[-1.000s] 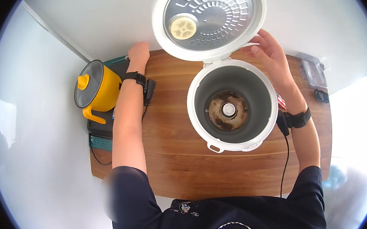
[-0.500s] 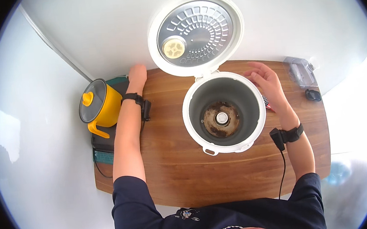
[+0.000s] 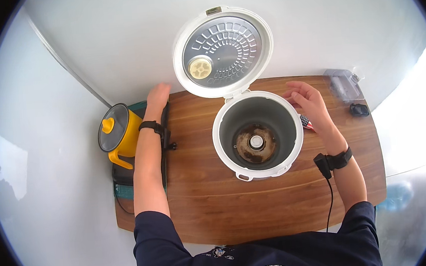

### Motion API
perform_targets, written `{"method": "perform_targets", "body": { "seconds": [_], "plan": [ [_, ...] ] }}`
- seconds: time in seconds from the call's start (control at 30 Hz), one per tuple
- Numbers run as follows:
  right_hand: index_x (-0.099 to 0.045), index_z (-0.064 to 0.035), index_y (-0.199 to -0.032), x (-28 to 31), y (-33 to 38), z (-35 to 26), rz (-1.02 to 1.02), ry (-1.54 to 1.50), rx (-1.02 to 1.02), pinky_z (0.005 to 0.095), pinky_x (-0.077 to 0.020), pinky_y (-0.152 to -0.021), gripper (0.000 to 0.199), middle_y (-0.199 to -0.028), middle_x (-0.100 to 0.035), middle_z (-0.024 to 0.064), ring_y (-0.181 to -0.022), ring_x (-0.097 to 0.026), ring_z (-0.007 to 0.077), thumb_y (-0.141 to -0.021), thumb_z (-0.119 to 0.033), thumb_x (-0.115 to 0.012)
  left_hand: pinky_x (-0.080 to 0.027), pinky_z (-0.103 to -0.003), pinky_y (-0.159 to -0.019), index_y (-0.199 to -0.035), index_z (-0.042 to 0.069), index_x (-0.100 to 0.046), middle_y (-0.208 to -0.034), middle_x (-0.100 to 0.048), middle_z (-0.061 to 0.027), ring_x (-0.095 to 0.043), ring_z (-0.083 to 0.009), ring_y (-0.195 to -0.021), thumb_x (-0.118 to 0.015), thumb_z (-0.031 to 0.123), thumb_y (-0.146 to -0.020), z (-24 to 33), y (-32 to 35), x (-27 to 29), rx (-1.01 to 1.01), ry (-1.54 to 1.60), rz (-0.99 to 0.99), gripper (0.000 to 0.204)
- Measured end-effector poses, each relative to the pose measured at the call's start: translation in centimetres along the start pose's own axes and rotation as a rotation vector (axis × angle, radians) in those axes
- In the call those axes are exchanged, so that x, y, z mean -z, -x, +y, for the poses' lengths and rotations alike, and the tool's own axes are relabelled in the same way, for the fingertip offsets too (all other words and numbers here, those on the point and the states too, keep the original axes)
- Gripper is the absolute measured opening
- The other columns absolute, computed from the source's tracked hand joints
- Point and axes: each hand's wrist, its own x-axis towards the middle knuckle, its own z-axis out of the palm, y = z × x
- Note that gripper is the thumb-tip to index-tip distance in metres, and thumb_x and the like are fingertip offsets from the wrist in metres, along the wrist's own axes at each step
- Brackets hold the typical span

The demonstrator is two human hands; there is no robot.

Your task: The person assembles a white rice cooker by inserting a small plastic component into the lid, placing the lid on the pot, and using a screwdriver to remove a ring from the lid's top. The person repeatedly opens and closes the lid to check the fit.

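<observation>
We see the right hand [image 3: 310,103] half open beside the rice cooker [image 3: 256,110], its fingers loosely bent toward the back of the rim and, as far as we can see, gripping nothing. We cannot tell whether the fingertips touch the rim. The rice cooker stands on the worktop [image 3: 219,217] just to the left of this hand and slightly nearer to us, and well to the right of the left hand. Its lid [image 3: 231,51] is swung up, beyond the right hand and to its left, with a round cream cap [image 3: 200,68] on the metal inner face. Down inside the cooker, a stained metal plate [image 3: 254,152] shows around a pale centre knob.

We see the left hand [image 3: 158,98] near the back edge of the worktop, bent at the wrist with its fingers turned under; we cannot tell how far it is closed or whether it holds anything. A yellow pot [image 3: 130,134] with a grey lid sits to the left of that hand and nearer to us, beside the forearm.

Just under the right hand, next to the cooker, lies a small star-patterned thing [image 3: 305,122]. Off to that hand's right we find a clear plastic box [image 3: 343,85], with a small black object [image 3: 359,110] just nearer to us.
</observation>
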Motion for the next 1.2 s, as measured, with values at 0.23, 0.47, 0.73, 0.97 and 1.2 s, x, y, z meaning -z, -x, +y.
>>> {"method": "perform_targets", "body": {
  "seconds": [0.23,0.47,0.73,0.97,1.2],
  "plan": [
    [-0.060,0.0023,-0.134,-1.7,-0.3,-2.3,0.034,0.086,0.174,0.0329,-0.0564,-0.091,0.033,-0.112,-0.071,0.0116,-0.097,-0.071,0.0178,-0.104,-0.008,-0.054,-0.054,-0.047,-0.082,-0.104,0.003,-0.069,-0.105,-0.072,-0.0174,-0.067,-0.0393,-0.098,-0.057,0.004,-0.095,3.0,2.9,8.8,0.015,0.323,0.301,0.014],
    [-0.069,-0.0059,-0.126,-6.9,2.5,-11.6,0.024,0.532,0.706,0.0305,-0.0587,-0.077,0.037,-0.116,-0.071,0.0079,-0.092,-0.071,0.0190,-0.089,-0.001,-0.070,-0.057,-0.037,-0.073,-0.109,0.005,-0.073,-0.097,-0.076,-0.0130,-0.073,-0.0308,-0.084,-0.070,-0.002,-0.089,11.0,11.3,24.5,0.120,0.453,0.756,0.021],
    [-0.051,-0.0082,-0.147,-15.6,5.5,-17.1,-0.288,0.490,1.133,0.0327,-0.0590,-0.071,0.080,-0.126,-0.066,0.0130,-0.088,-0.071,0.0255,-0.073,0.001,-0.082,-0.061,-0.033,-0.074,-0.104,0.002,-0.076,-0.102,-0.077,-0.0099,-0.074,-0.0251,-0.089,-0.077,-0.007,-0.072,21.1,19.8,33.7,-0.282,0.492,0.879,0.033],
    [-0.064,-0.0047,-0.119,-12.4,5.1,-17.3,0.029,0.272,1.106,0.0280,-0.0584,-0.075,0.038,-0.100,-0.076,0.0061,-0.084,-0.073,0.0148,-0.083,0.000,-0.074,-0.058,-0.036,-0.087,-0.113,0.003,-0.074,-0.114,-0.073,-0.0125,-0.071,-0.0312,-0.103,-0.077,0.003,-0.082,19.8,14.8,32.4,-0.444,0.694,0.987,0.031],
    [-0.064,-0.0010,-0.102,-9.9,2.4,-19.6,0.153,0.453,1.120,0.0231,-0.0548,-0.076,0.012,-0.105,-0.077,0.0116,-0.088,-0.069,0.0093,-0.091,0.003,-0.060,-0.050,-0.040,-0.102,-0.137,0.007,-0.061,-0.127,-0.067,-0.0140,-0.064,-0.0304,-0.119,-0.065,0.036,-0.101,15.6,3.4,26.2,-0.223,0.973,0.832,0.046]
  ]
}}
